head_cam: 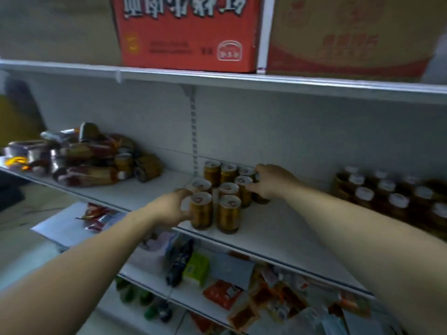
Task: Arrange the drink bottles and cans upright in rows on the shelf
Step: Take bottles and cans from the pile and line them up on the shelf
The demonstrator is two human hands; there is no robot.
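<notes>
Amber cans (228,189) stand upright in a tight block at the middle of the shelf (278,235), and that tightness is the risk. A sideways squeeze from either hand could rock one can into its neighbours and topple several. The front can (201,211), at seven o'clock in the block, sits near the shelf lip, so a nudge towards six o'clock might send it over the edge onto the packets below.

The left hand (174,206) has its fingers curled round that front can. The right hand (272,181), at three o'clock of the block, is curled down over the end can (261,199), mostly hiding it, with the thumb reaching to the next one.

A heap of tipped drinks (89,160) lies at ten o'clock. White-capped bottles (387,197) stand in rows at three o'clock.
</notes>
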